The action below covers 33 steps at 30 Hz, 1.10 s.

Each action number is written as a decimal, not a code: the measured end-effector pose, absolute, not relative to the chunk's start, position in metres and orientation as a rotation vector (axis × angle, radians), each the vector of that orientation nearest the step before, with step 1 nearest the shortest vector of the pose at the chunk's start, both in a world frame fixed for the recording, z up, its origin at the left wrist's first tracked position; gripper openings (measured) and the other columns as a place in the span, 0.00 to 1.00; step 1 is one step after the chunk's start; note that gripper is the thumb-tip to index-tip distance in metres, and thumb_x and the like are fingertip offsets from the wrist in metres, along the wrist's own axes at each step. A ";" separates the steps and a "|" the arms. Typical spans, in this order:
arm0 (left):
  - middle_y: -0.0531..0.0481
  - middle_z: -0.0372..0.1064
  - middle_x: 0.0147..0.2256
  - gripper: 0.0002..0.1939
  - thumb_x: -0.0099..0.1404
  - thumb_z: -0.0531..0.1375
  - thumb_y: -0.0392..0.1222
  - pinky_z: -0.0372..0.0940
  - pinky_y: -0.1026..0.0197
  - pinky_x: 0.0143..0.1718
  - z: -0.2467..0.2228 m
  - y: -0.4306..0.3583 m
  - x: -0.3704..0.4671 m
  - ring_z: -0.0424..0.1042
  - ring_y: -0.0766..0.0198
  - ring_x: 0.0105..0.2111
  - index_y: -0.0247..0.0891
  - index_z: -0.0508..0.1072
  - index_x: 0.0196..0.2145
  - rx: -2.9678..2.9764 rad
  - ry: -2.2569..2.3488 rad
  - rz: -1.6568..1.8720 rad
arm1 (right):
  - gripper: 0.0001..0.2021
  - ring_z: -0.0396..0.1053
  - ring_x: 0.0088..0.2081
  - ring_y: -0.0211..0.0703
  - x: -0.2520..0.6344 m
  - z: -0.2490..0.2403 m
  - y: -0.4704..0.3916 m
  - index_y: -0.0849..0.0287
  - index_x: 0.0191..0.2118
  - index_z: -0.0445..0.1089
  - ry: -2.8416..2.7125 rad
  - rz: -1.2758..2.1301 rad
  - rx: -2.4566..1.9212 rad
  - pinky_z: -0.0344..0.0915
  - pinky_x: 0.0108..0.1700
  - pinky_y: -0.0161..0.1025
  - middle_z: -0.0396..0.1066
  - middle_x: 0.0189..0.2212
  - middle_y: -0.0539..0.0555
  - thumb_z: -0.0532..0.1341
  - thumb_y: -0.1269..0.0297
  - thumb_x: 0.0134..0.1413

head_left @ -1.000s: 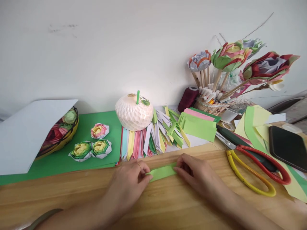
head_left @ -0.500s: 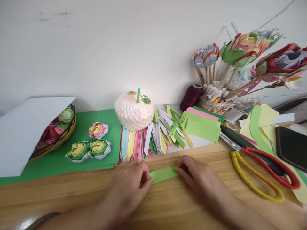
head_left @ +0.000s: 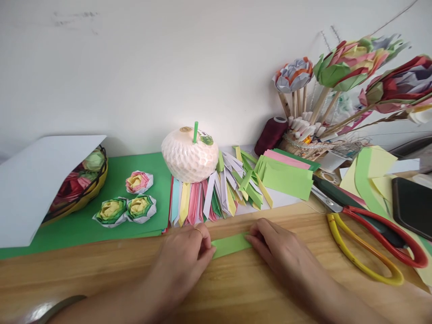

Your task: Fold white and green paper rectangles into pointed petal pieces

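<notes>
A light green paper strip (head_left: 232, 245) stretches between my two hands, just above or on the wooden table (head_left: 232, 292). My left hand (head_left: 189, 247), with a ring on one finger, pinches the strip's left end between thumb and fingers. At the other end, my right hand (head_left: 275, 243) pinches it in the same way; both fingertips partly cover the ends. Right behind the hands lies a row of folded paper pieces (head_left: 194, 200) in several colours. A stack of light green paper rectangles (head_left: 286, 180) sits behind my right hand.
Scissors (head_left: 364, 227) with red and yellow handles lie at right, near a black phone (head_left: 413, 204). Behind stands a white textured ball-shaped object (head_left: 190, 157) with a green straw. Paper flowers (head_left: 141, 207) rest on green sheets (head_left: 118, 171) at left, beside a basket (head_left: 97, 191).
Both hands keep their pinch on the green strip, with hardly any movement. The camera view has shifted slightly.
</notes>
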<state>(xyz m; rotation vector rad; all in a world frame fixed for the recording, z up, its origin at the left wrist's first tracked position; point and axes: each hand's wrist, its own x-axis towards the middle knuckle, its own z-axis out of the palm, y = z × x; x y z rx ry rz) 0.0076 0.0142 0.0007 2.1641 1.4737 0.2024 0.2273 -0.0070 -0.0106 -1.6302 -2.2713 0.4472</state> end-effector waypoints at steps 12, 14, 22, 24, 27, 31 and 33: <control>0.54 0.69 0.26 0.04 0.62 0.56 0.33 0.56 0.61 0.31 0.008 0.016 0.010 0.69 0.61 0.29 0.38 0.66 0.29 2.141 1.495 0.092 | 0.08 0.67 0.25 0.42 0.226 -0.008 -0.007 0.55 0.30 0.55 -2.317 0.400 -1.641 0.59 0.26 0.35 0.67 0.25 0.49 0.52 0.69 0.61; 0.55 0.69 0.26 0.04 0.62 0.56 0.33 0.56 0.61 0.31 0.010 0.016 0.011 0.69 0.61 0.29 0.38 0.66 0.29 2.158 1.491 0.073 | 0.08 0.67 0.25 0.42 0.226 -0.009 -0.007 0.55 0.30 0.55 -2.332 0.397 -1.656 0.58 0.26 0.36 0.68 0.25 0.49 0.51 0.69 0.61; 0.51 0.68 0.30 0.07 0.65 0.53 0.31 0.61 0.59 0.31 0.006 0.016 0.008 0.68 0.60 0.31 0.36 0.68 0.31 2.436 1.390 0.038 | 0.06 0.68 0.25 0.42 0.230 -0.015 -0.005 0.54 0.34 0.53 -2.314 0.360 -1.664 0.59 0.26 0.35 0.68 0.25 0.47 0.53 0.67 0.61; 0.49 0.70 0.33 0.09 0.66 0.51 0.31 0.62 0.58 0.31 -0.001 0.017 0.006 0.67 0.57 0.34 0.36 0.69 0.31 2.653 1.241 0.225 | 0.05 0.69 0.25 0.42 0.231 -0.016 -0.004 0.55 0.34 0.54 -2.319 0.332 -1.655 0.61 0.26 0.36 0.69 0.26 0.48 0.53 0.67 0.61; 0.48 0.70 0.48 0.14 0.71 0.47 0.33 0.62 0.51 0.45 -0.012 0.019 0.003 0.63 0.53 0.49 0.37 0.69 0.46 2.942 0.823 0.568 | 0.03 0.69 0.26 0.42 0.231 -0.016 -0.003 0.56 0.35 0.58 -2.339 0.231 -1.601 0.64 0.26 0.37 0.69 0.28 0.50 0.53 0.66 0.62; 0.54 0.67 0.54 0.17 0.73 0.44 0.35 0.57 0.46 0.53 -0.016 0.020 0.000 0.54 0.52 0.59 0.40 0.64 0.55 3.071 0.710 0.498 | 0.10 0.71 0.35 0.48 0.231 -0.007 -0.004 0.60 0.38 0.66 -2.411 -0.045 -1.433 0.69 0.33 0.44 0.71 0.34 0.58 0.49 0.67 0.64; 0.53 0.66 0.55 0.17 0.73 0.46 0.36 0.58 0.46 0.53 -0.016 0.019 0.000 0.54 0.53 0.60 0.41 0.63 0.56 3.088 0.742 0.418 | 0.14 0.71 0.41 0.50 0.228 -0.004 -0.007 0.64 0.44 0.68 -2.472 -0.132 -1.300 0.70 0.40 0.47 0.72 0.40 0.62 0.45 0.71 0.63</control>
